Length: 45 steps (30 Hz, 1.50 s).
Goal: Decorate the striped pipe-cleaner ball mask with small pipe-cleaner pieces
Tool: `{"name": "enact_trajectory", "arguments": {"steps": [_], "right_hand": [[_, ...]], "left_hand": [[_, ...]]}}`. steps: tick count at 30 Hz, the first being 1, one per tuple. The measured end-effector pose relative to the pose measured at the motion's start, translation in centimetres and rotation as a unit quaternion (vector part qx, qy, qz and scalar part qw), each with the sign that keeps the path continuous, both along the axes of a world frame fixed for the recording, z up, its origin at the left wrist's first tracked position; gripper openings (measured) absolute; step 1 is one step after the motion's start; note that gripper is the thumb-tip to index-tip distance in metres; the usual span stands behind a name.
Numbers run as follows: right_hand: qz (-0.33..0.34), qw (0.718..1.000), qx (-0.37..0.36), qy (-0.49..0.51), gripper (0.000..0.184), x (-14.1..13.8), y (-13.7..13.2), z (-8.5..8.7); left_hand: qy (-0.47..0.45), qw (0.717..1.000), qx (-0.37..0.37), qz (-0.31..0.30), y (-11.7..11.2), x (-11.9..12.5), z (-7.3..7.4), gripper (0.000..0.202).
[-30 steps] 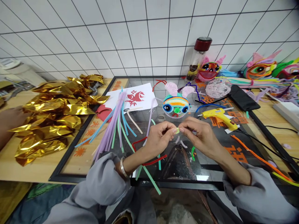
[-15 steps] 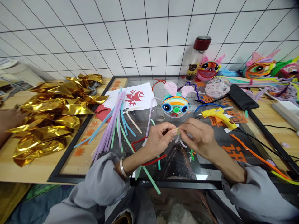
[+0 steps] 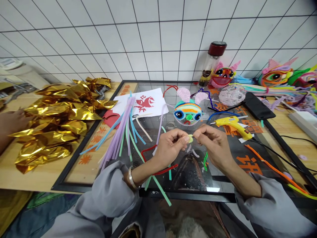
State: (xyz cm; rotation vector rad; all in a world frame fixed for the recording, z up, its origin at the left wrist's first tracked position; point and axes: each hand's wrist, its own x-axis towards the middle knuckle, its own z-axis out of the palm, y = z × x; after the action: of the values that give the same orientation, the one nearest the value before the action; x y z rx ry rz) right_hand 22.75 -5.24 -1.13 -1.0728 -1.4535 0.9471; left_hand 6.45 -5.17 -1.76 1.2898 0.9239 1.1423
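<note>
Light: bright, diffuse | Glare: glass [image 3: 213,189], foil [image 3: 80,114] | Distortion: tiles [image 3: 170,36] slant outward at sides | Upper-right corner: darkened

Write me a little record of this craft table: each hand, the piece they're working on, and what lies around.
Left hand: pinching a small yellow piece
Right hand: fingertips at the piece's other edge; too small to tell how firmly
Straight ahead: striped animal head with pink ears
To the left: purple fuzzy sticks, white paper with a red design, gold foil
To the right: yellow glue gun, black phone
Back: bottle with a dark red lid
</note>
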Motion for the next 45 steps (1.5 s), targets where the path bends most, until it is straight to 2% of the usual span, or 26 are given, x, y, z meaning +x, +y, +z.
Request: {"name": "enact_trajectory", "arguments": {"steps": [2,4,6,9,12,16,22,26,30,33,38,45], "right_hand": [[-0.036,0.998,0.043,-0.032,0.016,0.4,0.0,0.2],[-0.048,0.985,0.121,-0.11,0.012,0.7,0.0,0.6],[-0.03,0.957,0.215,-0.193,0.01,0.8,-0.1,0.9],[-0.012,0.911,0.306,-0.277,0.025,0.7,0.0,0.8],[-0.029,0.89,0.326,-0.317,0.023,0.5,0.1,0.3],[-0.043,0.891,0.332,-0.307,0.017,0.3,0.0,0.1],[-0.005,0.939,0.251,-0.235,0.015,0.0,-0.5,0.6],[-0.011,0.96,0.196,-0.198,0.01,-0.3,-0.7,0.4],[-0.034,0.98,0.131,-0.143,0.007,-0.4,-0.7,0.2],[-0.023,0.996,0.054,-0.073,0.011,-0.4,-0.5,0.2],[0.003,0.997,-0.078,0.011,0.023,-0.2,-0.3,0.3],[0.038,0.994,-0.103,-0.007,0.027,-0.1,-0.2,0.6]], "left_hand": [[0.001,1.0,-0.005,0.013,0.2,-0.1,0.0,0.025],[0.0,1.0,-0.006,0.021,0.4,-0.2,0.0,0.025],[0.001,1.0,-0.007,0.024,0.5,-0.2,-0.1,0.025],[0.01,1.0,-0.01,0.023,0.4,-0.2,-0.3,0.026],[0.018,1.0,-0.012,0.019,0.3,-0.1,-0.3,0.028],[0.017,1.0,-0.013,0.015,0.1,0.0,-0.3,0.028],[0.006,1.0,-0.002,0.025,0.0,-0.1,-0.2,0.027],[-0.013,1.0,0.0,0.027,0.1,0.0,-0.1,0.026],[-0.029,0.999,-0.015,-0.001,0.1,0.0,-0.2,0.026],[-0.058,0.998,-0.018,-0.029,0.2,-0.1,-0.5,0.029],[-0.029,0.999,-0.016,-0.03,0.4,-0.2,-0.5,0.031],[0.044,0.999,0.012,-0.025,0.4,-0.3,-0.3,0.03]]}}
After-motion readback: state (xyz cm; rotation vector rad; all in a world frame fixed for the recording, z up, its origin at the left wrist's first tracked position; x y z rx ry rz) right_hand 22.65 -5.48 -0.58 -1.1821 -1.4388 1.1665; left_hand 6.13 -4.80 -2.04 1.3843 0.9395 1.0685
